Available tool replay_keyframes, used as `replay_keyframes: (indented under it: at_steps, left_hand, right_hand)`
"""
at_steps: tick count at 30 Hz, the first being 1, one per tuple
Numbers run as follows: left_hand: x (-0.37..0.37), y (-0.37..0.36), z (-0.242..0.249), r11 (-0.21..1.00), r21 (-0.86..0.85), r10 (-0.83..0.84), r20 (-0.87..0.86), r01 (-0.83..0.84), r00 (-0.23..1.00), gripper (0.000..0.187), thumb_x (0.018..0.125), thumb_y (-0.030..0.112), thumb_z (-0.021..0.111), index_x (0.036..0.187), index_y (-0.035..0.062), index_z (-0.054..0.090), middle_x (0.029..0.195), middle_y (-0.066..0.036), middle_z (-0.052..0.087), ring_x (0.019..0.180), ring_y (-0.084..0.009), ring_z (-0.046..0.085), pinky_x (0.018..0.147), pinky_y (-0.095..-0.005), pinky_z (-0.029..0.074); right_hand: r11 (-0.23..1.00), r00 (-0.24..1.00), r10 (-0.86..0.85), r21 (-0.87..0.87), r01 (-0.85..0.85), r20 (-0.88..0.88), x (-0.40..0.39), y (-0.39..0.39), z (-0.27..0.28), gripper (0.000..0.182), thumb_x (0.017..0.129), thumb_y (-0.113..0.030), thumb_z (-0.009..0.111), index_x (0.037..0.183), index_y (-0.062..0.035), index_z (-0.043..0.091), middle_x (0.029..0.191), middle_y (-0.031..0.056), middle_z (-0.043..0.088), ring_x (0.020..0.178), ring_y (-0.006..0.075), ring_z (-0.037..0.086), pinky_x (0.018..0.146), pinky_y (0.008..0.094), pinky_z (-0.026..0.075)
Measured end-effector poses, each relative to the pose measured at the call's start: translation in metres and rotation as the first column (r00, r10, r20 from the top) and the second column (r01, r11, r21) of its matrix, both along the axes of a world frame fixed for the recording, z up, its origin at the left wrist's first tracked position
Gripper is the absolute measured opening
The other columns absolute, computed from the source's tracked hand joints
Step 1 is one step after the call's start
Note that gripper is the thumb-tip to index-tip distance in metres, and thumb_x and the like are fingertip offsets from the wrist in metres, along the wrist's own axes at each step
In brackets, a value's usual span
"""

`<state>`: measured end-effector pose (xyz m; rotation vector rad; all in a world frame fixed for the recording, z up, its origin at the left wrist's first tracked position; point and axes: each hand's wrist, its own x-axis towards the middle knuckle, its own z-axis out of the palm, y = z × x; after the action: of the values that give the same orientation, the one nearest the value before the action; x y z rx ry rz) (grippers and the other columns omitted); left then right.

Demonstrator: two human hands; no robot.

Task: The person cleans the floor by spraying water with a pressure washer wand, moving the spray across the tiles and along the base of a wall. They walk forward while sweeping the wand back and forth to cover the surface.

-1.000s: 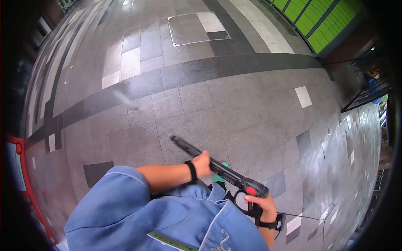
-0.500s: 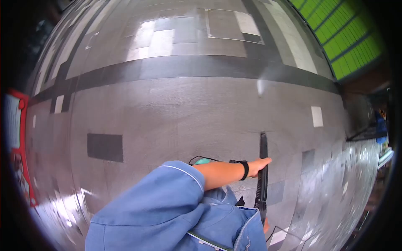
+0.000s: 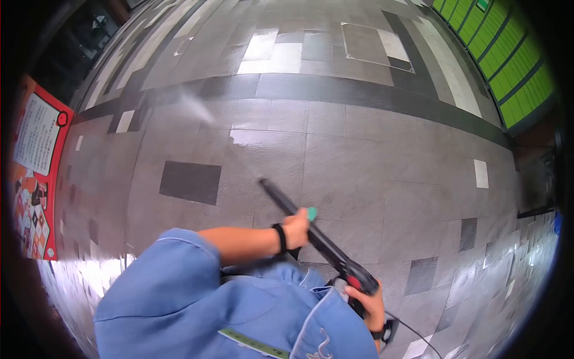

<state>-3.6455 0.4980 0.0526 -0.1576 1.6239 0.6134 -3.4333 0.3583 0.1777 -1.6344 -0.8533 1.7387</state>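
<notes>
A long black spray wand [image 3: 326, 242] runs diagonally across the front of my body, its tip up and to the left. My left hand [image 3: 296, 230], with a black band at the wrist, is closed round the wand's barrel. At the rear handle, beside a red part, my right hand [image 3: 369, 302] grips the same wand. A whitish spray [image 3: 196, 109] shows in the air beyond the tip, over the wet tiled floor [image 3: 344, 155]. A small green thing shows by my left hand.
A red sign board [image 3: 55, 161] with print and pictures stands at the left. Green slatted panels [image 3: 520, 90] line the upper right, with a dark object [image 3: 535, 185] below them. A thin cable [image 3: 415, 332] trails at the lower right.
The wand has swung from nearly upright to pointing up-left, and the spray has moved left with it. My left hand has shifted left and my right hand has come more into view.
</notes>
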Motion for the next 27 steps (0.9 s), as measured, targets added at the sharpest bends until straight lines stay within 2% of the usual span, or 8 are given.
replay_keyframes:
  at_steps: [2, 5, 6, 11, 16, 18, 22, 27]
  left_hand:
    - [0.044, -0.023, -0.017, 0.985, 0.081, -0.154, 0.05, 0.15, 0.987, 0.055, 0.076, 0.039, 0.051, 0.106, -0.0066, 0.046, 0.103, -0.018, 0.052, 0.089, -0.0269, 0.052, 0.075, -0.0382, 0.043]
    - [0.097, -0.047, 0.033, 0.957, 0.177, -0.286, 0.482, 0.228, 0.828, 0.051, 0.076, 0.037, 0.054, 0.107, -0.0029, 0.043, 0.092, -0.015, 0.051, 0.081, -0.0267, 0.052, 0.067, -0.0451, 0.045]
    - [0.114, -0.058, 0.03, 0.935, 0.232, -0.35, 0.506, 0.267, 0.788, 0.037, 0.077, 0.034, 0.053, 0.093, 0.0021, 0.044, 0.072, -0.012, 0.05, 0.057, -0.0214, 0.052, 0.049, -0.0389, 0.045]
    - [0.116, -0.096, 0.05, 0.868, 0.304, -0.491, 0.652, 0.393, 0.578, 0.039, 0.078, 0.039, 0.053, 0.089, 0.0032, 0.046, 0.065, -0.009, 0.048, 0.053, -0.0184, 0.05, 0.045, -0.0342, 0.042]
    - [-0.008, -0.081, 0.014, 0.934, 0.287, -0.348, 0.584, 0.215, 0.733, 0.038, 0.077, 0.038, 0.053, 0.09, 0.0033, 0.046, 0.071, -0.01, 0.047, 0.057, -0.0199, 0.05, 0.05, -0.0355, 0.045]
    - [-0.104, -0.069, 0.008, 0.982, 0.183, -0.132, 0.546, 0.036, 0.827, 0.036, 0.079, 0.037, 0.053, 0.095, 0.0068, 0.044, 0.076, -0.009, 0.047, 0.061, -0.0204, 0.05, 0.054, -0.0406, 0.046]
    - [-0.288, -0.071, -0.022, 0.954, 0.116, 0.232, 0.304, -0.277, 0.924, 0.046, 0.08, 0.033, 0.051, 0.111, 0.0032, 0.035, 0.095, -0.015, 0.045, 0.074, -0.0285, 0.053, 0.069, -0.049, 0.046]
    - [-0.395, -0.096, -0.008, 0.875, -0.025, 0.482, -0.057, -0.484, 0.874, 0.043, 0.074, 0.027, 0.049, 0.098, -0.0081, 0.05, 0.096, -0.014, 0.054, 0.084, -0.0242, 0.053, 0.072, -0.0359, 0.043]
  right_hand:
    - [0.997, 0.976, -0.083, 0.017, 0.081, 0.203, 0.0, -0.055, 0.023, 0.035, 0.057, -0.007, 0.074, 0.087, -0.0011, 0.059, 0.07, 0.0012, 0.058, 0.064, 0.0074, 0.053, 0.057, 0.0217, 0.042]
    - [0.933, 0.83, -0.292, 0.333, 0.138, 0.475, -0.04, -0.108, 0.063, 0.022, 0.061, -0.008, 0.068, 0.077, 0.0008, 0.056, 0.062, 0.0061, 0.057, 0.056, 0.0124, 0.053, 0.055, 0.0271, 0.043]
    - [0.917, 0.673, -0.273, 0.398, -0.035, 0.688, -0.036, -0.131, 0.051, 0.023, 0.06, -0.007, 0.069, 0.077, 0.0007, 0.055, 0.062, 0.0061, 0.057, 0.056, 0.0132, 0.054, 0.055, 0.0275, 0.043]
    - [0.947, 0.568, -0.321, 0.261, 0.187, 0.758, -0.116, -0.155, 0.093, 0.026, 0.066, -0.012, 0.069, 0.085, 0.0009, 0.057, 0.069, 0.0088, 0.06, 0.063, 0.0131, 0.056, 0.059, 0.0273, 0.045]
    - [0.961, 0.643, -0.201, 0.276, -0.017, 0.739, -0.193, -0.122, 0.089, 0.029, 0.07, -0.012, 0.067, 0.093, 0.0023, 0.057, 0.075, 0.0154, 0.061, 0.066, 0.019, 0.06, 0.061, 0.0295, 0.046]
    - [0.97, 0.794, -0.045, 0.216, -0.111, 0.606, -0.22, -0.102, 0.057, 0.026, 0.059, -0.006, 0.071, 0.079, 0.0001, 0.056, 0.064, 0.0073, 0.057, 0.058, 0.0123, 0.053, 0.057, 0.0269, 0.043]
    - [0.925, 0.922, 0.277, 0.186, -0.332, 0.271, -0.285, -0.036, -0.002, 0.033, 0.059, -0.008, 0.073, 0.087, 0.0002, 0.058, 0.072, 0.0023, 0.059, 0.065, 0.0075, 0.051, 0.062, 0.0229, 0.043]
    - [0.937, 0.938, 0.347, 0.037, -0.347, 0.011, -0.355, -0.01, -0.007, 0.032, 0.057, -0.006, 0.074, 0.085, -0.0001, 0.06, 0.073, 0.0015, 0.06, 0.065, 0.0071, 0.051, 0.062, 0.0217, 0.042]
